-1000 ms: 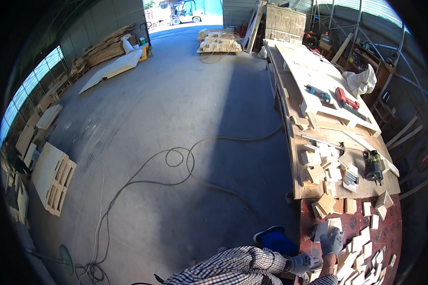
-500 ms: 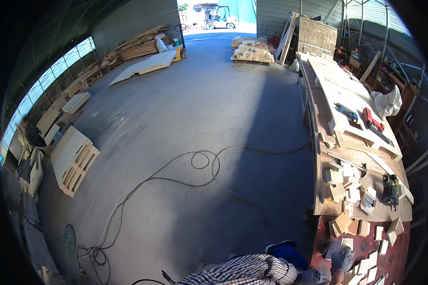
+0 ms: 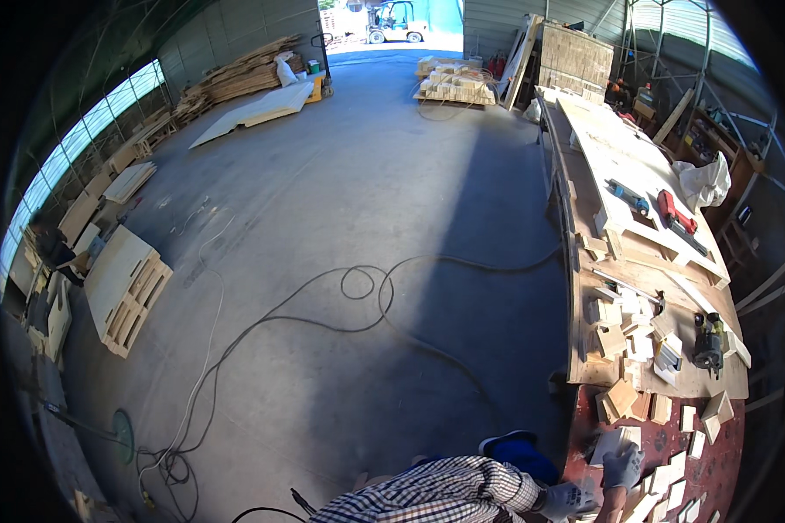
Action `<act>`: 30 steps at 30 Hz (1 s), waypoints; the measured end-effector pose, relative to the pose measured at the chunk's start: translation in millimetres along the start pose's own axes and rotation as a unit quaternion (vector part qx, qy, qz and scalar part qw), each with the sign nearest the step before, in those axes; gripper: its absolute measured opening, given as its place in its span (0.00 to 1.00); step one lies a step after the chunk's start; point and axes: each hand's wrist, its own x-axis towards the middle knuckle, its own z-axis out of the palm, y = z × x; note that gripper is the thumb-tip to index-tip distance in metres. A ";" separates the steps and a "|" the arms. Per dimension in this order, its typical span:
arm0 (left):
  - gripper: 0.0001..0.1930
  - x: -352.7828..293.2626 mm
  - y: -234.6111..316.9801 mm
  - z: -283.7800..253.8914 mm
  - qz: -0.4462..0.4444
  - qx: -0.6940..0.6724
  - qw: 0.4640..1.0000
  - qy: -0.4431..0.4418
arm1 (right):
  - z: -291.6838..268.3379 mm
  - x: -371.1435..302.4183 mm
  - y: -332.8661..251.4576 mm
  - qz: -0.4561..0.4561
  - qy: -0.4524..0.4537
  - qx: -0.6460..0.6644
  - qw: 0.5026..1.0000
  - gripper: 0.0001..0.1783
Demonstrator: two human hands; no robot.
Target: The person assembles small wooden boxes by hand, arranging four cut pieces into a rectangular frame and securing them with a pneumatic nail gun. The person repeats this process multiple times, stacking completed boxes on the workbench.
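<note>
Co-worker [image 3: 54,247], one, far left; slatted pallet [image 3: 131,288], one; forklift [image 3: 399,31], one, far back; left hand [image 3: 569,500], gloved, cannot tell if holding anything; pale block [image 3: 604,448], at least one, under fingers of gloved right hand [image 3: 624,469], cannot tell if gripping; loose wood pieces [image 3: 622,397], too many to count; blue tool [image 3: 630,199], hammer [image 3: 660,302], red tool [image 3: 668,207], black tool [image 3: 709,349], one each. Block on dark red tabletop [image 3: 583,427], plywood bench [image 3: 586,370] just beyond; grey floor [image 3: 323,218], part shaded; metal-walled shed [image 3: 506,35]
</note>
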 end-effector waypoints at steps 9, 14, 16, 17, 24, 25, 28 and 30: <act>0.30 -2.2 -6.1 12.4 0.008 0.088 0.996 0.010 | -3.4 1.4 -1.7 0.024 -0.019 -0.013 0.999 0.30; 0.37 -2.9 -1.6 8.6 0.012 0.078 0.997 0.004 | -3.4 0.5 -0.4 0.023 -0.019 -0.005 1.000 0.31; 0.39 -7.1 8.4 -1.7 0.019 0.075 0.997 0.011 | -4.1 -2.5 -2.7 0.016 -0.022 0.007 1.000 0.31; 0.39 -9.9 16.0 -8.8 0.027 0.073 0.997 0.013 | -5.3 -4.2 -4.4 0.017 -0.021 0.013 1.000 0.32; 0.54 -16.5 50.1 -43.0 -0.005 0.099 0.994 -0.037 | -21.0 -13.0 -7.0 0.079 -0.037 0.028 0.996 0.36; 0.50 -16.2 53.2 -51.2 0.013 0.124 0.992 -0.029 | -21.6 -10.6 -5.6 0.088 -0.046 0.032 0.995 0.36; 0.39 -22.9 64.0 -74.2 0.051 0.175 0.982 0.042 | -37.4 -6.2 -27.9 0.093 -0.095 0.052 0.990 0.35; 0.39 -18.2 68.2 -79.7 -0.008 0.124 0.992 -0.030 | -53.6 -8.9 -36.9 0.102 -0.101 0.035 0.989 0.33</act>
